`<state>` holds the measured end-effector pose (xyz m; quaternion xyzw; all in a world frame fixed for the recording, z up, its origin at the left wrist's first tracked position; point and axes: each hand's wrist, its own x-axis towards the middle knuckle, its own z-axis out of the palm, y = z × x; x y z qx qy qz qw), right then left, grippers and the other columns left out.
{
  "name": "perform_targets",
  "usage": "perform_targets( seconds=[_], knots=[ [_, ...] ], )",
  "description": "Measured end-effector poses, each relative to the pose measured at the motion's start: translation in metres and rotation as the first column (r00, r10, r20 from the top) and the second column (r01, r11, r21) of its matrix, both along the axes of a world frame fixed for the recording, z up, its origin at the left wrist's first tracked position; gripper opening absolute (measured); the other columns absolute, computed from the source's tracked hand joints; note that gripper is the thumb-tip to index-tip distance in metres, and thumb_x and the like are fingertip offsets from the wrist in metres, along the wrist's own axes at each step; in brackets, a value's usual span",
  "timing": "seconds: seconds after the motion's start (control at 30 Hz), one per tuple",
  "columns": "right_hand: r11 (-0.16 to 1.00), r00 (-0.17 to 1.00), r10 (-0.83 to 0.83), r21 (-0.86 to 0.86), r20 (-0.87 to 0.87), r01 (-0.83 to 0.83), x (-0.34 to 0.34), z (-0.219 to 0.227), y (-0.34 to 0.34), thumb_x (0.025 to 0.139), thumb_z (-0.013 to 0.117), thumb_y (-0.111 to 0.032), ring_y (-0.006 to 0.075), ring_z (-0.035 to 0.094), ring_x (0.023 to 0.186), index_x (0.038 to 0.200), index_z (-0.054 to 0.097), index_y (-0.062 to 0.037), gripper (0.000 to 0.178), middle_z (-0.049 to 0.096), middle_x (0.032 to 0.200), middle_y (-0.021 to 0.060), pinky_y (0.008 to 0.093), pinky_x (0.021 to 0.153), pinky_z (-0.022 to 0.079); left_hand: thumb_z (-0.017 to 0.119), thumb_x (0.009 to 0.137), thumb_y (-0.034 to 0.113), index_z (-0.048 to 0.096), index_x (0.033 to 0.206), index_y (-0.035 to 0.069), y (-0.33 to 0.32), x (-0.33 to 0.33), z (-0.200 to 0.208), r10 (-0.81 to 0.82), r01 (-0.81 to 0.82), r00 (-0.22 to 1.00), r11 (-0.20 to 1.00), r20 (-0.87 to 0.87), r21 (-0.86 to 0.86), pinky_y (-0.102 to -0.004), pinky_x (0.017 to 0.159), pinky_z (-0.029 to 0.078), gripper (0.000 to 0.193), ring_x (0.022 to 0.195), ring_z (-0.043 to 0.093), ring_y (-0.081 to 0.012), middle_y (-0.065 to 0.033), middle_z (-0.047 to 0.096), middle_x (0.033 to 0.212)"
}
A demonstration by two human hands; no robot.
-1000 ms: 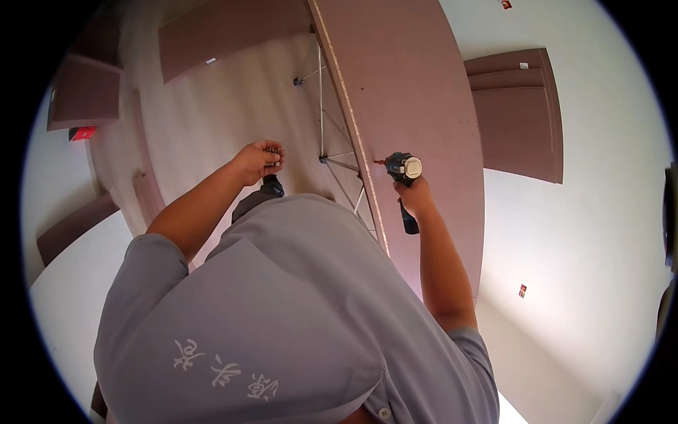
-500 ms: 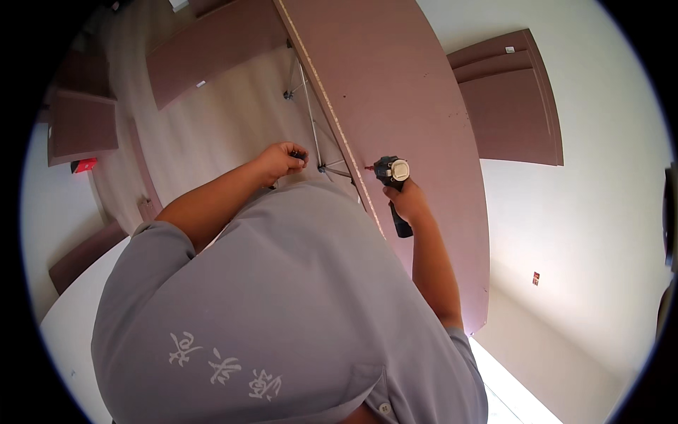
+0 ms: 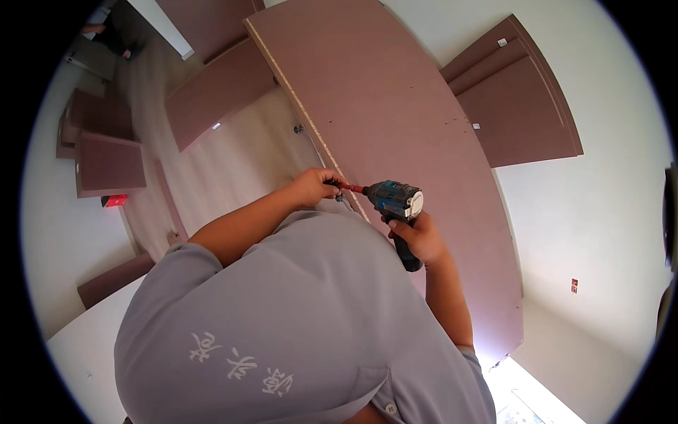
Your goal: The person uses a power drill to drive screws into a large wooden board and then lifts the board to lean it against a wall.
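Observation:
My right hand (image 3: 426,239) is wrapped round the grip of a blue-and-black cordless drill (image 3: 393,198). Its red bit (image 3: 355,189) points left, over the edge of a large mauve panel (image 3: 381,92). My left hand (image 3: 313,188) is at the tip of that bit, fingers pinched together around something small and dark that I cannot make out. The panel lies flat and raised above the floor, its raw chipboard edge (image 3: 304,111) running past my left fingers. Below that edge, part of a metal stand (image 3: 299,129) shows.
More mauve panels (image 3: 519,106) lean against the white wall on the right. Another panel (image 3: 219,92) lies on the wooden floor at the left, with stacked boards (image 3: 109,164) and a red box (image 3: 114,201) beyond. A person (image 3: 109,35) is at the far left.
My left hand has moved right to the drill's bit. The drill has come lower and slightly right in view, and the whole view has shifted.

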<state>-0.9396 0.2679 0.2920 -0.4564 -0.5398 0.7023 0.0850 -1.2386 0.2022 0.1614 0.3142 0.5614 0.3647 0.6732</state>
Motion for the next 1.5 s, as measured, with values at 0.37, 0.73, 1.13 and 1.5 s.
perform_targets(
  seconds=[0.37,0.73,1.13,1.5],
  knots=[
    [0.996,0.995,-0.093,-0.007,-0.040,0.093,-0.014,-0.007,0.003,0.094,0.069,-0.007,0.0142,0.064,0.091,0.122,0.065,0.0019,0.030,0.070,0.104,0.0047,0.0308,0.085,0.053,0.063,0.093,-0.007,0.069,0.108,-0.001,0.032,-0.026,-0.028,-0.076,0.076,0.997,0.997,-0.003,0.005,-0.0287,0.081,0.056,0.017,0.086,0.065,-0.0126,-0.0064,0.070,0.096],
    [0.990,0.988,-0.140,0.009,0.067,0.140,-0.089,0.014,0.013,0.094,0.066,-0.006,0.0172,0.067,0.090,0.130,0.062,0.0023,0.037,0.072,0.113,0.0098,0.0340,0.082,0.057,0.059,0.095,-0.010,0.067,0.109,-0.002,0.075,-0.105,-0.021,-0.211,0.205,0.974,0.975,0.080,0.080,-0.0303,0.088,0.057,0.018,0.093,0.068,-0.0162,-0.0102,0.071,0.104],
    [0.925,0.874,-0.352,0.264,0.334,0.272,-0.217,-0.078,0.051,0.090,0.074,-0.023,0.0203,0.073,0.077,0.112,0.068,-0.0007,0.033,0.075,0.088,0.0100,0.0368,0.074,0.057,0.054,0.104,0.001,0.063,0.118,0.002,0.129,-0.173,-0.101,0.237,-0.215,0.938,0.970,0.255,-0.112,-0.0348,0.100,0.058,0.016,0.111,0.067,-0.0203,-0.0098,0.067,0.120],
    [0.805,0.671,-0.109,0.461,0.734,-0.374,-0.246,-0.078,0.096,0.089,0.075,-0.028,0.0306,0.073,0.079,0.120,0.062,0.0000,0.044,0.074,0.096,0.0177,0.0427,0.074,0.057,0.051,0.104,0.003,0.056,0.126,0.007,0.042,-0.309,-0.119,0.340,-0.286,0.931,0.906,0.133,-0.311,-0.0336,0.092,0.059,0.023,0.105,0.069,-0.0203,-0.0103,0.067,0.119]
  ],
)
